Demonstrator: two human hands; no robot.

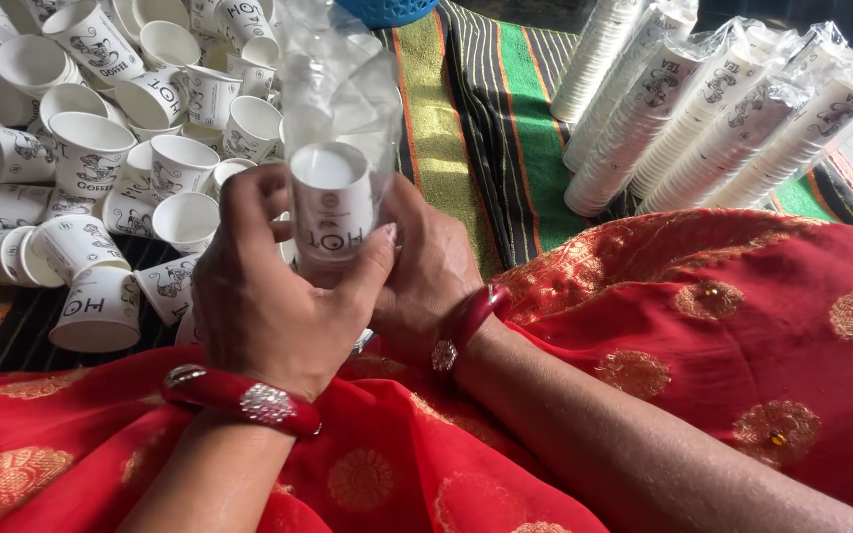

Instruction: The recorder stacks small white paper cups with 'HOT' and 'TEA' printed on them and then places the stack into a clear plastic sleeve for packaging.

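Cups, white paper with dark print, a nested stack held bottom-up at centre frame, inside a clear plastic sleeve that rises loose and crinkled above it. Left hand wraps the stack from the near-left side, thumb across the front wall; grip is narrow, closed on the stack through the film. Right hand sits behind and to the right, fingers curled round the far side; also closed on the stack, though its fingertips are mostly hidden. Stack lies between the two palms, upright, lifted over the lap and clear of the striped mat.

Handling, as a judgement: very light; thin paper walls dent or go oval if squeezed hard; rolled rims are the stiffest part. Nested cups may slide apart, so hold round the sides with support near the lower end, not by the top cup alone. Film looks slick and soft, gives no support, can slip against the paper.

Around: pile of loose cups scattered on the mat to the left, some upright, some tipped. Finished wrapped stacks lean in a row at upper right, well apart from the hands. Red cloth with gold motifs covers the lap. Red bangles on both wrists.
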